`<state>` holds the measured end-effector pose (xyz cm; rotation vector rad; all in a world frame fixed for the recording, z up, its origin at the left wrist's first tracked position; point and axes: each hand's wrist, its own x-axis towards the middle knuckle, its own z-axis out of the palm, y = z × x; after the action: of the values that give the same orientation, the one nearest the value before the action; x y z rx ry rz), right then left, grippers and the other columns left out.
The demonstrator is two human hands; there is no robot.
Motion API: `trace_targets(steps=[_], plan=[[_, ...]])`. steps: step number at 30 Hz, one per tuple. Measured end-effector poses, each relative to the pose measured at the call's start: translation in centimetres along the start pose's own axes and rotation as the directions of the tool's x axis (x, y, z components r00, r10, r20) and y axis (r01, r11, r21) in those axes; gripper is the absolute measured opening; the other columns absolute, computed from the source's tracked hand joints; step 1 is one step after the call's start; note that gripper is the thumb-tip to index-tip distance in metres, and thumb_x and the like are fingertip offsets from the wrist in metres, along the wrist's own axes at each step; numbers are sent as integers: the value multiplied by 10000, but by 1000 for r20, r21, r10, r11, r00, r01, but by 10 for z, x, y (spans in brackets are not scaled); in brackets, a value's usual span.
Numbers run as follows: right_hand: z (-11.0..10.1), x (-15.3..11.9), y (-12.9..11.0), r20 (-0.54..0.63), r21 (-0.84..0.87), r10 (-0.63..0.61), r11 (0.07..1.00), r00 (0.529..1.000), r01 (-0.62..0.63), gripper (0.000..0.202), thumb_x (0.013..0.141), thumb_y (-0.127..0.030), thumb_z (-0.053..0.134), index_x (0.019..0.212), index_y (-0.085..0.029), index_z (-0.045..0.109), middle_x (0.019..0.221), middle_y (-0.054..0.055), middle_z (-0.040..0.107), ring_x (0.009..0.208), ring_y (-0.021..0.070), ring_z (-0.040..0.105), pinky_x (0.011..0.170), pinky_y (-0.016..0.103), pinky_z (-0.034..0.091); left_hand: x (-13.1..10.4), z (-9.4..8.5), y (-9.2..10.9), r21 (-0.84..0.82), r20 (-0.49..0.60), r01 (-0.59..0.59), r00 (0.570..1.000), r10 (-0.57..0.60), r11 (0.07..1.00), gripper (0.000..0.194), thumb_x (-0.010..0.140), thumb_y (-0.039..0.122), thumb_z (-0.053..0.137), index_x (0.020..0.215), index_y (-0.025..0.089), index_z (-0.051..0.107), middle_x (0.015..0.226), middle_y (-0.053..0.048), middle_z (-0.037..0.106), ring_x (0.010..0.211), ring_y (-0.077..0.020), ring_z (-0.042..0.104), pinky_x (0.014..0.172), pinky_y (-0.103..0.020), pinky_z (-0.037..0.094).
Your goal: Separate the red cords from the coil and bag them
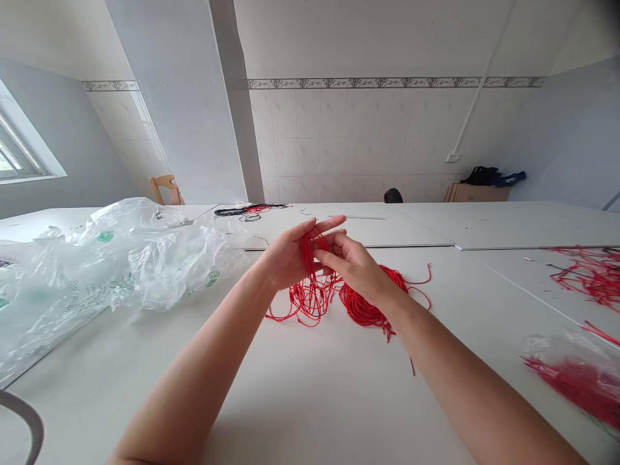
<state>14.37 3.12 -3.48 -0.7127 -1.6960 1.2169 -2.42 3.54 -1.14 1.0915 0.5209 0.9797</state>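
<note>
Our left hand (287, 261) holds red cords (309, 257); our right hand (357, 268), above the red bundle (359, 312), pinches them — best kept parallel and untangled.

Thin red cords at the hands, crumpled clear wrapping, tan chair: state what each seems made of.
Thin red cords: probably synthetic fibre, perhaps slightly glossy; they bend softly into loops. Crumpled clear wrapping: likely thin plastic film, shiny, with sharp creases. Tan chair: perhaps smooth wood, going by its colour.
</note>
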Motion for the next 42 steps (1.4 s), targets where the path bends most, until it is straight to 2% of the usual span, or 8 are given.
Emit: trace_targets(steps=[5,12,17,21,29,33,37,42], plan=[[-2,0,2,35,-107,-12,994,999,16,167,917,-380,691,907,-220,648,789,-6,555,733,169,518,665,341,409,0,1,0,16,-24,-3,1000,4,1000,373,1056,420,530,1211,234,813,1295,-99,750,1195,-278,659,977,-377,520],[-1,2,6,8,-29,-26,999,1000,27,101,930,-303,640,998,-229,648,936,30,620,841,188,570,761,369,463,0,0,0,42,-21,6,1000,-5,999,390,1058,442,521,1236,247,808,1217,-102,769,1101,-247,689,954,-362,523],[0,-1,3,26,-103,14,995,1000,-12,176,924,-409,685,946,-239,642,733,-29,471,655,152,427,623,335,354,1,-1,-2,75,-8,-30,999,31,997,369,1048,434,560,1231,236,812,1256,-111,759,1149,-279,677,958,-369,509],[-1,-2,3,43,-130,19,991,999,-13,176,914,-403,692,907,-237,635,703,-45,424,623,139,379,608,326,317,1,-2,-3,93,-24,-31,999,33,995,370,1041,446,574,1241,242,810,1282,-103,751,1113,-278,687,944,-374,510],[0,1,5,26,19,6,1000,1000,-7,112,928,-309,639,1005,-228,636,939,24,631,903,200,591,823,379,471,1,-1,-2,102,-19,-18,1000,20,995,391,1056,452,528,1261,257,798,1215,-103,761,1085,-252,683,935,-365,520],[2,0,4,62,-14,12,1000,998,-11,196,921,-410,694,969,-231,627,902,12,616,905,208,588,820,382,474,1,-2,-4,101,-30,-17,999,20,995,374,1045,458,556,1244,262,805,1299,-97,739,1151,-268,671,969,-374,507],[2,-1,3,51,-62,10,998,999,-7,140,923,-364,669,897,-235,621,835,2,576,838,201,565,763,373,461,2,-3,-4,108,-28,-20,999,24,994,373,1041,457,557,1238,263,808,1299,-93,741,1151,-270,671,970,-377,506],[1,-1,3,52,1,9,1000,999,-10,172,937,-377,668,1042,-242,643,1072,50,679,1069,245,628,927,425,511,2,0,-2,123,-42,-18,999,23,992,378,1041,461,550,1231,266,813,1275,-93,745,1159,-272,666,966,-379,514]])
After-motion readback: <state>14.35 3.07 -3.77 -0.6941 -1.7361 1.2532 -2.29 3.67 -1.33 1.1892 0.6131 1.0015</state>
